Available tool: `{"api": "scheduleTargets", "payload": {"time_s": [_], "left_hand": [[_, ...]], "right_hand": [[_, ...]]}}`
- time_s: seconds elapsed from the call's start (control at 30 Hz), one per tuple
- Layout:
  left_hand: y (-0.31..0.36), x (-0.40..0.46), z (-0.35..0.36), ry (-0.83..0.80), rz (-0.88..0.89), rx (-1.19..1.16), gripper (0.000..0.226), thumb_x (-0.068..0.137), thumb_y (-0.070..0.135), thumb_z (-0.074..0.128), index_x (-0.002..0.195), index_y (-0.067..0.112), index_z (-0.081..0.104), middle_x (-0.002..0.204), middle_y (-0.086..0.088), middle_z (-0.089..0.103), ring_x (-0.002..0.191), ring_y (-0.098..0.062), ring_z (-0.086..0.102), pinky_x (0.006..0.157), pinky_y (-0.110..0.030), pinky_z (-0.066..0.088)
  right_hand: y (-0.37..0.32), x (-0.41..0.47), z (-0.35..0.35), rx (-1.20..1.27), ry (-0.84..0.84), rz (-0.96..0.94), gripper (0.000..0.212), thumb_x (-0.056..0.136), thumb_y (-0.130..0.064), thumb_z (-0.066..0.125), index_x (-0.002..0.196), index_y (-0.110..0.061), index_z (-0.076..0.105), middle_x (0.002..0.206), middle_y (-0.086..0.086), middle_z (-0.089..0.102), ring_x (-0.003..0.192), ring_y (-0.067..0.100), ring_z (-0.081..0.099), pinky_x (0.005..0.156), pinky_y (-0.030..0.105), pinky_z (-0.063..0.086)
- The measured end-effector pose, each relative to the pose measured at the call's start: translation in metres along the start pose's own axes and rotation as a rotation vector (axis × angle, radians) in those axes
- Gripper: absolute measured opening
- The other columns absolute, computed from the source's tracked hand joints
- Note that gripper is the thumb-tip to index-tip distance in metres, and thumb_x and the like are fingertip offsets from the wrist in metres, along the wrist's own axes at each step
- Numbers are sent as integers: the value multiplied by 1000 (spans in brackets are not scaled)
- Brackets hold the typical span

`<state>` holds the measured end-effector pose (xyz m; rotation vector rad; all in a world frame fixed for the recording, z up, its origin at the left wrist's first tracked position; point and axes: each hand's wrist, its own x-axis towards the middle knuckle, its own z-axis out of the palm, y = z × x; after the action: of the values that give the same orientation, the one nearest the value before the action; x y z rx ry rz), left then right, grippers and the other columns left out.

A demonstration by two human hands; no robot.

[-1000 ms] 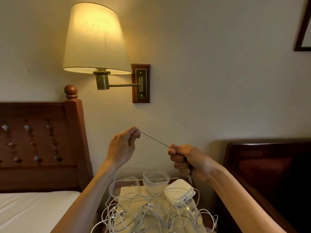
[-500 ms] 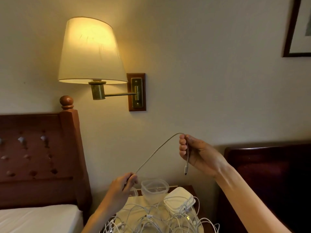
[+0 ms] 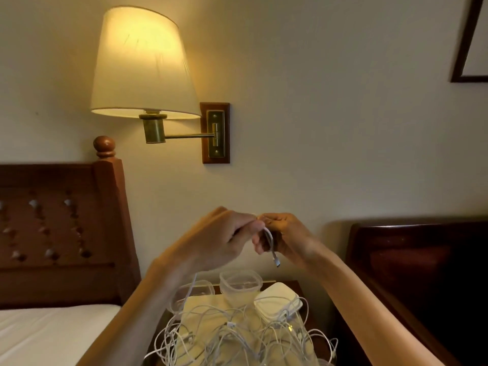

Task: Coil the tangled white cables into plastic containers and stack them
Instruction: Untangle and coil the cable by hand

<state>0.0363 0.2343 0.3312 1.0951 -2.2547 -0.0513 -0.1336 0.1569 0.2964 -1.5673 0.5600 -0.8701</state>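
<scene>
Both hands are raised together in front of the wall, above the nightstand. My right hand (image 3: 287, 239) pinches a white cable (image 3: 270, 243) whose short end and plug hang down from its fingers. My left hand (image 3: 224, 239) grips the same cable right beside it, and the rest of the cable runs down behind my left wrist. Below lies a tangle of white cables (image 3: 237, 336) on the nightstand. Behind the tangle stand a clear plastic container (image 3: 240, 286), another clear container (image 3: 195, 294) to its left, and stacked white lids (image 3: 280, 299).
A lit wall lamp (image 3: 142, 64) hangs above left of my hands. A wooden headboard (image 3: 60, 228) and white mattress (image 3: 47, 336) are at the left. A dark wooden headboard (image 3: 412, 262) stands at the right. A picture frame corner (image 3: 464, 48) shows top right.
My left hand rose from near the nightstand up to my right hand, bringing the cable length with it. The two hands now meet and the cable is folded short between them.
</scene>
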Motion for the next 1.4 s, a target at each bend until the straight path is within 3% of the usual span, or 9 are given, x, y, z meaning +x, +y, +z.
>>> {"api": "scheduleTargets", "payload": {"time_s": [0.13,0.33,0.53,0.73,0.83,0.9,1.0,1.1,1.4], "left_hand": [[-27,10,3,283,54,116,32,101,42,38,73,29,46,54,11,45,51,-11,49,50,-28,38],[-44,16,17,441,33,98,23,102,42,40,80,37,45,58,15,46,55,-6,50,53,-33,44],[-57,12,38,421,-95,-256,38,100,36,45,65,22,44,56,13,36,55,-7,32,53,-26,29],[-89,-30,79,307,-314,-499,37,100,34,40,69,16,52,52,8,41,48,-2,32,47,-15,26],[-103,-52,99,279,-391,-427,32,99,34,42,73,25,57,56,9,43,53,-7,37,51,-25,29],[-99,-55,104,200,-416,-221,32,100,38,41,73,28,55,55,12,47,55,-4,41,56,-33,38],[-59,-41,88,-137,-285,51,41,100,42,43,63,24,46,55,10,49,55,-10,48,61,-39,43],[-12,-26,61,-334,-139,40,42,101,39,44,68,15,50,57,4,51,55,-15,47,58,-36,39],[11,-10,8,144,196,-6,22,101,34,45,83,30,57,61,22,47,52,-6,49,50,-17,35]], "right_hand": [[-5,-4,2,124,-38,1,40,103,-8,28,89,-1,65,60,10,54,51,21,50,56,29,45],[-5,-11,11,392,-166,5,31,98,-14,39,86,-5,66,60,4,50,50,14,46,53,24,42],[-12,-13,-3,653,-318,44,25,98,-18,40,79,-13,55,61,-4,47,51,6,39,51,18,38],[-30,-12,-29,886,-262,11,13,88,0,59,80,-10,57,54,-7,38,48,5,22,45,19,32],[-38,-12,-45,924,-224,10,23,96,-5,41,79,-11,56,53,-7,39,47,5,25,46,19,32],[-39,-10,-47,848,-137,3,28,99,-9,37,77,-13,55,53,-7,38,45,5,31,45,18,33],[-35,-4,-37,570,30,-18,30,102,-16,34,78,-13,52,57,-5,39,46,7,36,48,20,37],[-29,0,-28,374,89,-25,34,106,-19,28,83,-11,51,65,1,49,54,12,45,54,22,44],[-16,-14,-7,-18,-19,-68,39,107,-20,32,87,-5,62,68,7,64,60,15,59,61,23,49]]}}
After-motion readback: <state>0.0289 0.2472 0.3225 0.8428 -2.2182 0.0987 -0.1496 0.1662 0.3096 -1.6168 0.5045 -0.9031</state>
